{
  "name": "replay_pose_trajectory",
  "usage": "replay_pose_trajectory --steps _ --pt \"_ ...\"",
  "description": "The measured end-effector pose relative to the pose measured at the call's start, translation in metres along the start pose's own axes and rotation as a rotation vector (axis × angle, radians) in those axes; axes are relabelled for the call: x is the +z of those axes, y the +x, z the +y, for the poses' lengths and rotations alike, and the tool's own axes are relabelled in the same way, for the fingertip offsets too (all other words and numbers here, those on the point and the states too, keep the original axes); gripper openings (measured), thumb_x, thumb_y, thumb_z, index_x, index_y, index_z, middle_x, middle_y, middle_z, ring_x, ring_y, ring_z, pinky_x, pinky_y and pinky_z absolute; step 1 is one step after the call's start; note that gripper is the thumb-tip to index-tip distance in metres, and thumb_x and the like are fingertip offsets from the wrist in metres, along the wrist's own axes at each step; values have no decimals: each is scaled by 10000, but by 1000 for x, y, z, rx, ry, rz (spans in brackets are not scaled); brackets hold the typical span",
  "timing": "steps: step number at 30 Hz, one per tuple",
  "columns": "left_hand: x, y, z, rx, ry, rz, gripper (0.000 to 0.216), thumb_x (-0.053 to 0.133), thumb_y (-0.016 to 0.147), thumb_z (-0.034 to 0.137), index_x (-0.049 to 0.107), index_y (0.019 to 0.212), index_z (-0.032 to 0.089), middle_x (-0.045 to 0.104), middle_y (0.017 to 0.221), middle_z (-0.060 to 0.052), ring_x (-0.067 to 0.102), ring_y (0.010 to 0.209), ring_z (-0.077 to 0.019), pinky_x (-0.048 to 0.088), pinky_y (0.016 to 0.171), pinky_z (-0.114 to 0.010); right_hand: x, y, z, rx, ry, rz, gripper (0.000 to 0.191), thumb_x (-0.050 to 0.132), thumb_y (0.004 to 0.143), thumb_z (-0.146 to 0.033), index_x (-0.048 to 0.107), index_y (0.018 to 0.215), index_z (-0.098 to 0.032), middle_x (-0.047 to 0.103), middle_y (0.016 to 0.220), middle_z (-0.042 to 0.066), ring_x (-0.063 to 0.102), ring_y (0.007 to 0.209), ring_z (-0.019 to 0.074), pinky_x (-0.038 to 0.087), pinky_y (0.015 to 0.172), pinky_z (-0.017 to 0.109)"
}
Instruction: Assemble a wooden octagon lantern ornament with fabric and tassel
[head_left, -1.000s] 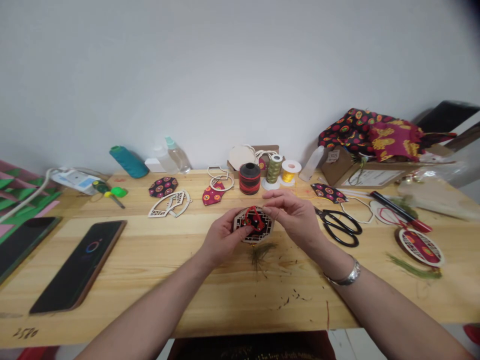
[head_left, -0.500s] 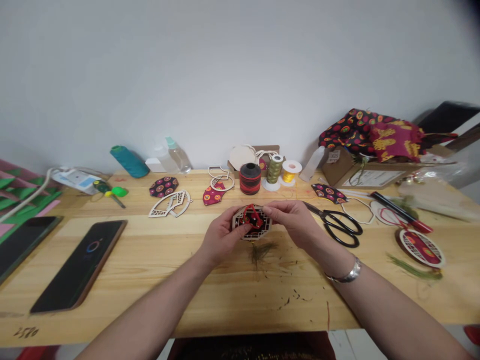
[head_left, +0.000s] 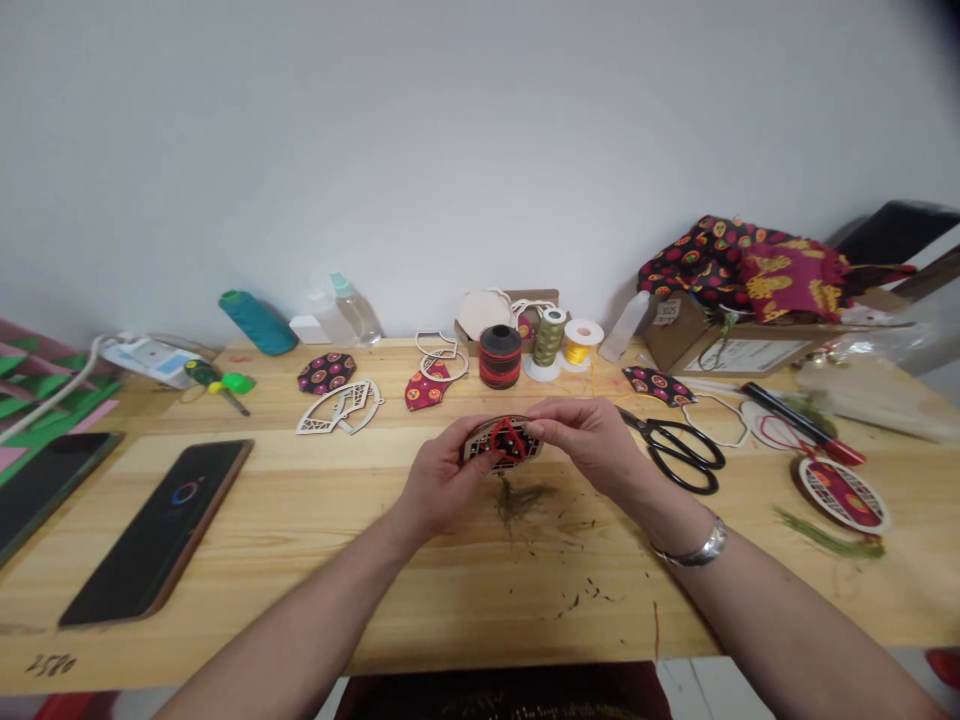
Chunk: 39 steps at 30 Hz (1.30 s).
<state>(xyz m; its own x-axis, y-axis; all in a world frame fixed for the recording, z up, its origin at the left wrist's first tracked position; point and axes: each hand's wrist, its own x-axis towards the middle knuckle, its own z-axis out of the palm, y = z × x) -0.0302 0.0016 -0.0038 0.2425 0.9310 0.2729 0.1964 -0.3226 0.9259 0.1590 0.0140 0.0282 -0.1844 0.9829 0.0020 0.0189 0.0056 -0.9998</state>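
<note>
Between my hands, just above the table, is an octagonal wooden lattice pendant (head_left: pixel 526 456) with a dark middle. A loop of red cord (head_left: pixel 516 432) lies over its face. An olive tassel (head_left: pixel 517 502) hangs from its lower edge. My left hand (head_left: pixel 439 482) is closed on the pendant's left side, thumb across the front. At the right edge, the fingers of my right hand (head_left: pixel 589 438) pinch the pendant; whether they also hold the cord cannot be made out. Black-handled scissors (head_left: pixel 679 450) lie beside my right wrist.
Spools of red-black (head_left: pixel 500 358), olive (head_left: pixel 550 340) and yellow thread (head_left: pixel 580 345) stand near the wall. Lattice pieces (head_left: pixel 341 408) and patterned fabric pieces (head_left: pixel 327 372) lie at left. Farther right are an oval pendant (head_left: pixel 841 492) and a cardboard box (head_left: pixel 694 345). Phones (head_left: pixel 161 530) lie at left.
The pendant has tipped back, so its face looks flatter and narrower from above. Both hands keep their hold and have barely shifted.
</note>
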Motion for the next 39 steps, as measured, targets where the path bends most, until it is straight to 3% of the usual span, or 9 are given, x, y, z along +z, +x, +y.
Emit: replay_pose_trajectory --steps 14,21,27,32,39 --pt "0 0 4 -51 -57 2 282 648 777 248 648 1058 219 715 985 -30 648 871 -181 505 796 -298 1 -2 0 -125 -113 54 127 708 687 -294 711 631 -180 675 648 22 559 609 131 451 611 278" --pt "6 1 0 -218 -315 -9 343 695 737 248 630 1071 197 707 1016 -39 646 924 -187 511 839 -321 4 1 2 30 -103 62 190 690 704 -337 710 625 -166 636 565 -6 496 548 110 398 561 259" --pt "12 3 2 -485 -690 4 459 742 681 226 590 1112 187 705 989 -55 668 837 -202 564 705 -349 6 3 9 92 -11 43 395 607 750 -522 711 639 -157 659 608 19 499 556 118 388 567 268" --pt "10 7 5 -520 -767 61 406 758 663 214 612 1039 174 712 912 -47 670 738 -181 563 612 -306 5 4 10 187 12 27 506 498 808 -583 740 822 -138 723 806 106 602 690 154 382 572 257" --pt "8 11 4 -546 -818 101 391 765 653 169 614 1013 154 716 875 -42 666 716 -160 561 630 -285 5 5 10 227 35 -22 370 656 715 -502 688 653 -139 655 610 43 529 541 97 355 521 233"
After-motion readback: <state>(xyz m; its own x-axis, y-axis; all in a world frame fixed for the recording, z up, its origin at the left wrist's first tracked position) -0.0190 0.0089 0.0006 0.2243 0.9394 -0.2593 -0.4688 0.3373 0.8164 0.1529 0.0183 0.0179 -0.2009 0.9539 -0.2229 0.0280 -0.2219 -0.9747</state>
